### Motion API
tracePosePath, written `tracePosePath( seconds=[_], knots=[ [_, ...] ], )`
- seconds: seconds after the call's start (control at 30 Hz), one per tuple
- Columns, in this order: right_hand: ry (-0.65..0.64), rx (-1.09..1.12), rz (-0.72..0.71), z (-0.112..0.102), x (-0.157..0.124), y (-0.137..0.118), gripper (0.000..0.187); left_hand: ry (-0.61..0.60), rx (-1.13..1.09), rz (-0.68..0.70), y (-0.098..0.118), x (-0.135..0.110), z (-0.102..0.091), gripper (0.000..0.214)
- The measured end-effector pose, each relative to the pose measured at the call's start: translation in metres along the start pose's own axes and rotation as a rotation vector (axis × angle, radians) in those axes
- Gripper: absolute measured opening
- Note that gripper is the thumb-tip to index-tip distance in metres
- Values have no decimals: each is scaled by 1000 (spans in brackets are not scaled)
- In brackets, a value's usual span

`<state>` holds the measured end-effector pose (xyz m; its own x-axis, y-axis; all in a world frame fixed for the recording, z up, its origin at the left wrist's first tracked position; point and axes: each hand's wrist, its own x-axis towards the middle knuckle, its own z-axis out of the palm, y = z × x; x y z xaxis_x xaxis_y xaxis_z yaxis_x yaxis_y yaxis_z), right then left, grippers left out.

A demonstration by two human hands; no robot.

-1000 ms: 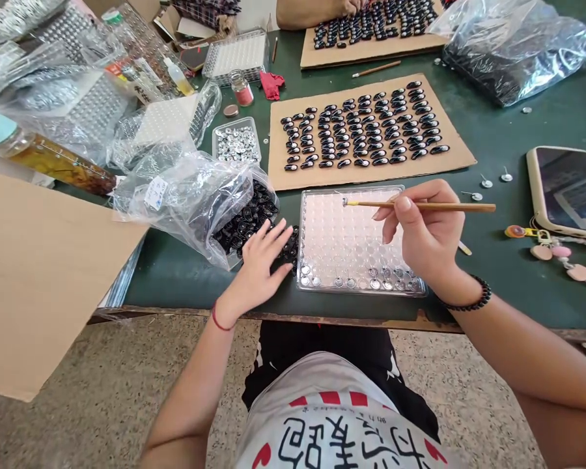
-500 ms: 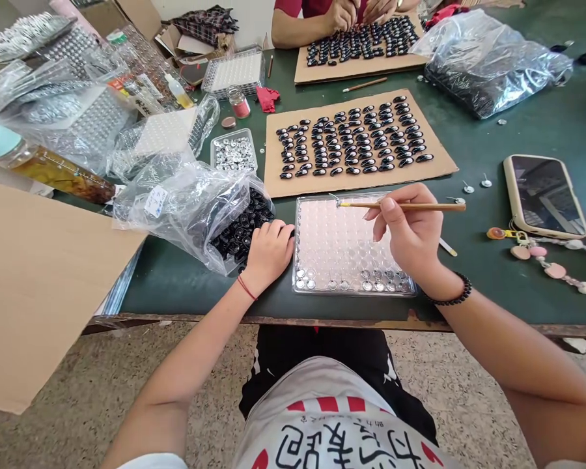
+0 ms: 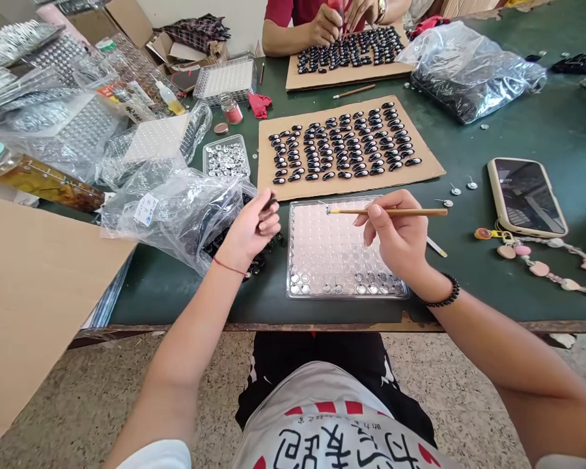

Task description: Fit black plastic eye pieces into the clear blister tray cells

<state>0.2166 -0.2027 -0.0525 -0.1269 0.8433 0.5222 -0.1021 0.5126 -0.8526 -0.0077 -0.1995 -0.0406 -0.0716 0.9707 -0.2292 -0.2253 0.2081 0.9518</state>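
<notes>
My left hand [image 3: 252, 229] is raised beside the mouth of a clear plastic bag [image 3: 176, 208], its fingers closed on a small black piece [image 3: 268, 201]. More black pieces [image 3: 256, 264] lie below it, spilling from the bag. Between the fingertips of my right hand [image 3: 398, 234] is a thin wooden stick [image 3: 415, 212], held level over a clear plastic tray [image 3: 317, 244]. A tiny metal pin piece [image 3: 327, 210] sits at the stick's yellowish tip. Round metal discs fill some of the tray's near cells.
Behind the tray lies a cardboard sheet [image 3: 434, 170] with rows of glossy black pieces. A box of metal discs [image 3: 227, 158] stands left of it. On the right are a phone [image 3: 527, 195] and a beaded strap [image 3: 537, 268]. Across the table, a co-worker's hands [image 3: 327, 26] work over another sheet.
My left hand has lifted from the black pieces at the bag's mouth and turned, now holding one up. My right hand still holds the stick over the tray. A red item now shows in the co-worker's hand.
</notes>
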Motion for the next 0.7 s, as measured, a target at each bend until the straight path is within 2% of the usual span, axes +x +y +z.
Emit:
tracePosePath(
  seconds=[0.07, 0.17, 0.33, 0.5, 0.6, 0.7],
  knots=[
    [2, -14, -3, 0, 0, 1, 17, -105, -365, -173, 4, 6, 13, 17],
    [23, -38, -10, -1, 1, 1, 16, -188, -576, -310, -1, 7, 30, 18],
    [21, -35, -21, -2, 3, 1, 12, -232, -599, -392, -15, -6, 38, 16],
    [20, -60, -37, -2, 3, 0, 13, -217, -546, -369, -22, -10, 39, 12],
    [46, -88, -32, -3, 3, 0, 16, -188, -488, -353, -26, -10, 41, 20],
    [61, -85, -29, -3, 3, 0, 18, -216, -460, -328, -27, -10, 41, 22]
  ],
)
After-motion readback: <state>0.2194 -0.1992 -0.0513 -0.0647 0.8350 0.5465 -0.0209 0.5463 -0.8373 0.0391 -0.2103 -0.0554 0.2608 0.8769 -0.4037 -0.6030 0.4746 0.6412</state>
